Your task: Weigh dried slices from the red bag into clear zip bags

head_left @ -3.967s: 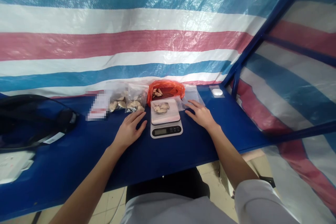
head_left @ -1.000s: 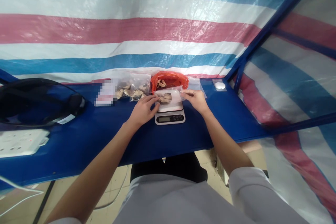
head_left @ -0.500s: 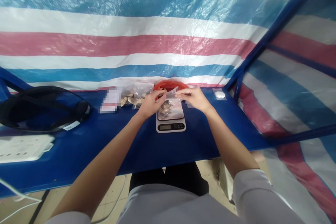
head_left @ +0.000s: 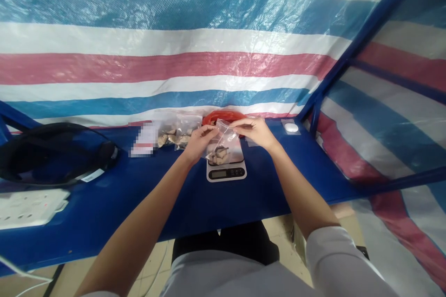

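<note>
A clear plastic zip bag [head_left: 220,152] with several pale brown, dried-looking pieces at its bottom hangs over the digital scale [head_left: 227,174]. My left hand [head_left: 201,140] pinches the bag's upper left edge. On the other side, my right hand [head_left: 255,131] pinches its upper right corner between thumb and fingers. The bag hides much of the scale's plate; whether it touches the plate I cannot tell. Behind my hands lies a red plastic bag [head_left: 225,116], partly covered. Just left of my left hand stand filled clear bags [head_left: 183,135] with similar pieces.
On the blue table [head_left: 268,185] a black headband-like object [head_left: 52,178] and a white power strip [head_left: 33,209] lie at the left. A white rounded object [head_left: 291,127] sits on the right. Striped sheeting [head_left: 174,65] closes off the back; a blue frame post [head_left: 351,51] slopes at the right.
The clear bag of pieces now hangs more upright, its contents lower and nearer the scale's front. Both hands keep their pinch on its top. The view has tilted slightly up.
</note>
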{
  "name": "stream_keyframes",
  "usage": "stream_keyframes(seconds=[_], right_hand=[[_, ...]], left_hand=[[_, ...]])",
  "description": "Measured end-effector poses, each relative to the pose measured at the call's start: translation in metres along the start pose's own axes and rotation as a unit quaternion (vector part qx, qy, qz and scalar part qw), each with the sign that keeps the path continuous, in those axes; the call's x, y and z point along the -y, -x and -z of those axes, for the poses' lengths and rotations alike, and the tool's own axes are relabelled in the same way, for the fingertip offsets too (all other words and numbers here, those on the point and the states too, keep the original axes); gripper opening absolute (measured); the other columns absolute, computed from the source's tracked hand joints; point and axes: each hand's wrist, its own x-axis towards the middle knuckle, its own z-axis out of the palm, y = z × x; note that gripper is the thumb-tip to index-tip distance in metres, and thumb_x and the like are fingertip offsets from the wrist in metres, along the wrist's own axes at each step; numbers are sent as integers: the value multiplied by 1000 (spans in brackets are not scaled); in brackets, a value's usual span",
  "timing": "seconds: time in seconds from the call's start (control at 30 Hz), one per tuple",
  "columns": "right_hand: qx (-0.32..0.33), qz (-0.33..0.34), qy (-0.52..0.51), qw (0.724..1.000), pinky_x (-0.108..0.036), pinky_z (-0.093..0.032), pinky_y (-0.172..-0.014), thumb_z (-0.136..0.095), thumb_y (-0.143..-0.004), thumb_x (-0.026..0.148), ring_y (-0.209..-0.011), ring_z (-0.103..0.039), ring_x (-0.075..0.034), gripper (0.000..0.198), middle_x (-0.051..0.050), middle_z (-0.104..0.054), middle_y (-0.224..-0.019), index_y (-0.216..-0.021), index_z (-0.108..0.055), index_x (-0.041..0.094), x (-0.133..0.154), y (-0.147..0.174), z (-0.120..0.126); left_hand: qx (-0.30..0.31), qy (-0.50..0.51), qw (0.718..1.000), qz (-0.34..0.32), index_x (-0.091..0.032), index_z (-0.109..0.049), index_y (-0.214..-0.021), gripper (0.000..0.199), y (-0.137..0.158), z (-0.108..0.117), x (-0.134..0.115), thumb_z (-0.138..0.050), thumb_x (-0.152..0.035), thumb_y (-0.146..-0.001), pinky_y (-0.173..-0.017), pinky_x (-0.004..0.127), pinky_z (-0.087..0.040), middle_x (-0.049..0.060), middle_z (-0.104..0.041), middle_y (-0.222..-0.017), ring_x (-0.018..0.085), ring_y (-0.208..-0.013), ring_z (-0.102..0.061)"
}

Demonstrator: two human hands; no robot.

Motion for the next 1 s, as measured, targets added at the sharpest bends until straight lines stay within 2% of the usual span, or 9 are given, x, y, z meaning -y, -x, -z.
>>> stream_keyframes(seconds=[0.13, 0.3, 0.47, 0.63, 0.73, 1.0], right_hand=[[-83, -60, -80, 991, -41, -56, -101, -84, -69, 44, -106, -72, -25, 39, -6, -78, -110, -100, -80, 22, -19, 3, -7], [-115, -162, -176, 964, -40, -62, -87, -86, -64, 50, -96, -74, -25, 47, -4, -79, -100, -101, -80, 23, -32, 0, -21], [-103, -155, -205, 961, -39, -61, -88, -87, -62, 51, -93, -74, -24, 40, -2, -79, -89, -91, -81, 24, -37, -6, -28], [-129, -159, -232, 951, -35, -62, -81, -87, -61, 52, -90, -74, -21, 42, -2, -79, -91, -89, -81, 23, -48, -8, -31], [-146, -172, -239, 944, -33, -63, -77, -89, -59, 52, -86, -73, -20, 43, -2, -78, -91, -89, -80, 22, -53, -7, -33], [-115, -170, -225, 952, -30, -62, -69, -85, -66, 54, -78, -73, -19, 36, -2, -77, -82, -81, -79, 21, -59, -3, -32]], left_hand=[[-69, 102, 992, -14, -17, -68, -83, 40, 8, -13, 6, -86, -48, -64, -79, 33, -58, 2, -73, -83, 16, -79, -67], [-131, 172, 976, -18, -17, -65, -78, 43, 14, -28, 8, -90, -46, -58, -75, 29, -58, 0, -70, -77, 13, -73, -65], [-118, 152, 981, 18, -16, -68, -77, 43, 6, -27, 6, -88, -50, -61, -66, 26, -56, 0, -68, -76, 11, -66, -64], [-131, 139, 982, -9, -15, -70, -72, 41, -9, -20, 10, -90, -47, -57, -68, 26, -56, 1, -67, -71, 12, -68, -63], [-126, 133, 983, -20, -15, -73, -73, 36, -13, -18, 16, -89, -45, -60, -69, 25, -55, 1, -69, -73, 12, -67, -63], [-105, 120, 987, -27, -17, -76, -70, 24, -20, -14, 27, -87, -38, -65, -67, 24, -52, 1, -72, -70, 12, -64, -63]])
